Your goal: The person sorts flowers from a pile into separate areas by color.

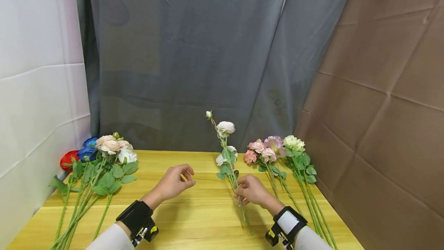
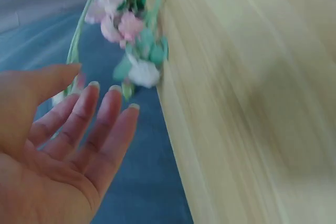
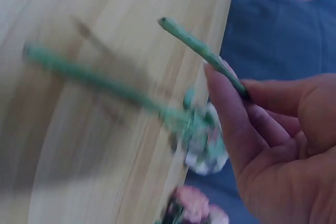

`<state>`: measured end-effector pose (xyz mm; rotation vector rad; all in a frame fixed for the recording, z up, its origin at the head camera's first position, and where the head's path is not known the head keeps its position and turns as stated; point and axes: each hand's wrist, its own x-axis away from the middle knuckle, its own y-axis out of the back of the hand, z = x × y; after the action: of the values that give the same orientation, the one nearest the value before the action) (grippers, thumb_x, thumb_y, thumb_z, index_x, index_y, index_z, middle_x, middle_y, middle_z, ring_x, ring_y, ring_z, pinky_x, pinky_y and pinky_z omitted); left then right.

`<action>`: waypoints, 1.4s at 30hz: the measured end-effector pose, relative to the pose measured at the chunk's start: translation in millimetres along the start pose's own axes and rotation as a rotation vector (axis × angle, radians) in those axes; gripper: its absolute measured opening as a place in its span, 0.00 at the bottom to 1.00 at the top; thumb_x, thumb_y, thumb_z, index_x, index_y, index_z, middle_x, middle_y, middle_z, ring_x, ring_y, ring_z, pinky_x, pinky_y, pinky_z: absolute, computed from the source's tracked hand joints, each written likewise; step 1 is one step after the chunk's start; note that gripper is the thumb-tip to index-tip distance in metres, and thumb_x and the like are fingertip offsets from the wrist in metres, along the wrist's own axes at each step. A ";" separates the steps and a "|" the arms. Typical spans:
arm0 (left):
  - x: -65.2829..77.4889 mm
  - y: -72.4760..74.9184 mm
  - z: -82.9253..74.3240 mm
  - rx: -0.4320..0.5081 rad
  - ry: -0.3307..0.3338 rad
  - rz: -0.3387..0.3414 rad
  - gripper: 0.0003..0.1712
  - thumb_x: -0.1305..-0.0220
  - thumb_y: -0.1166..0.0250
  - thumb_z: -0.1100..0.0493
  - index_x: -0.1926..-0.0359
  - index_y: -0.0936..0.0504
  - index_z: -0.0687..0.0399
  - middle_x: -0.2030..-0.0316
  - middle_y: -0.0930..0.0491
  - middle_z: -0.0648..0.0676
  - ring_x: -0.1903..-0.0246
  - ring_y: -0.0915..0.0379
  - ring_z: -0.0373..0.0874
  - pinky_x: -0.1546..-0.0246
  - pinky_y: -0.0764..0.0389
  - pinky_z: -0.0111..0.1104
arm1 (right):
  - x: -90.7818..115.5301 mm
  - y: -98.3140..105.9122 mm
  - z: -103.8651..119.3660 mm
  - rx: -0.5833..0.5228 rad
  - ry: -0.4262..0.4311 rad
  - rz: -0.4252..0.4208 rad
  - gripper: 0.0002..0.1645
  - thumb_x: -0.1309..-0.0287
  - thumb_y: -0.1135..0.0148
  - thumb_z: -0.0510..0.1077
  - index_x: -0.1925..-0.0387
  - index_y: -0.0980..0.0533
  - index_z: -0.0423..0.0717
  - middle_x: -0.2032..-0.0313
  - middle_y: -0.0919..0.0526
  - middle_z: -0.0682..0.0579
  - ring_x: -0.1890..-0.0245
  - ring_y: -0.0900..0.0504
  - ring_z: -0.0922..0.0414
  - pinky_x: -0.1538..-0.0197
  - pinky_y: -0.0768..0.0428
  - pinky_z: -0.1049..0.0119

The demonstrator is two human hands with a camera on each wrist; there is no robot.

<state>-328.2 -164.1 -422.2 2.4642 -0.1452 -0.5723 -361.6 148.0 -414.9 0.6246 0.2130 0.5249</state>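
My right hand pinches a stem of white flowers between thumb and fingertips, above the table. The flowers lean up and away, with a small bud at the tip and leaves along the stem. In the right wrist view the thumb and finger grip one green stem near its cut end; a second, blurred stem runs beyond it towards a white bloom. Whether both belong to one branch I cannot tell. To the left, my left hand hovers over the table with fingers loosely bent, holding nothing.
At the left lie red, blue, cream and white flowers with long leafy stems. Pink and mauve flowers and pale yellow-green ones lie at the right. A wooden table is bounded by a grey curtain behind and cloth at both sides.
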 end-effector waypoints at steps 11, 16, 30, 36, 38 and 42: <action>16.7 52.7 19.5 -0.103 0.112 -0.037 0.06 0.37 0.30 0.65 0.61 0.19 0.61 0.71 0.21 0.51 0.73 0.25 0.42 0.70 0.22 0.36 | -1.4 17.1 -39.1 0.282 -0.033 0.034 0.08 0.38 0.44 0.27 0.67 0.19 0.31 0.80 0.15 0.45 0.86 0.19 0.48 0.83 0.25 0.67; 27.1 65.5 32.9 -0.123 0.107 -0.022 0.06 0.36 0.30 0.65 0.62 0.20 0.62 0.71 0.21 0.51 0.75 0.24 0.41 0.73 0.22 0.35 | -1.4 6.7 -51.2 0.455 0.001 0.005 0.05 0.41 0.38 0.30 0.68 0.17 0.37 0.83 0.22 0.53 0.86 0.31 0.62 0.79 0.34 0.69; 53.0 99.8 59.8 -0.195 0.239 -0.024 0.06 0.36 0.32 0.64 0.63 0.20 0.64 0.71 0.20 0.53 0.75 0.22 0.43 0.73 0.21 0.38 | -0.7 -10.7 -50.8 0.412 0.017 -0.072 0.21 0.32 0.46 0.29 0.82 0.22 0.39 0.89 0.24 0.53 0.91 0.29 0.64 0.85 0.32 0.72; 55.6 99.0 59.9 -0.182 0.233 -0.028 0.05 0.37 0.32 0.65 0.65 0.19 0.64 0.72 0.20 0.53 0.76 0.22 0.43 0.74 0.22 0.37 | -1.5 -14.1 -42.5 0.458 0.088 -0.081 0.23 0.30 0.53 0.29 0.80 0.23 0.39 0.87 0.22 0.54 0.89 0.24 0.61 0.83 0.27 0.69; 55.7 98.9 60.2 -0.185 0.229 -0.031 0.05 0.37 0.32 0.65 0.65 0.19 0.64 0.72 0.20 0.53 0.76 0.23 0.43 0.74 0.22 0.37 | -2.8 -15.4 -38.9 0.494 0.090 -0.090 0.23 0.31 0.53 0.28 0.82 0.24 0.43 0.89 0.24 0.57 0.89 0.25 0.62 0.82 0.27 0.69; 56.5 98.1 61.0 -0.187 0.239 -0.025 0.04 0.36 0.32 0.66 0.64 0.19 0.64 0.72 0.20 0.53 0.76 0.23 0.43 0.75 0.23 0.37 | -5.8 -19.4 -34.9 0.636 0.051 -0.114 0.24 0.38 0.49 0.27 0.86 0.35 0.50 0.89 0.38 0.62 0.88 0.38 0.64 0.79 0.38 0.68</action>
<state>-301.0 -289.5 -430.5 2.3321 0.0338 -0.2838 -370.8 149.1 -454.1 1.2097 0.4697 0.3584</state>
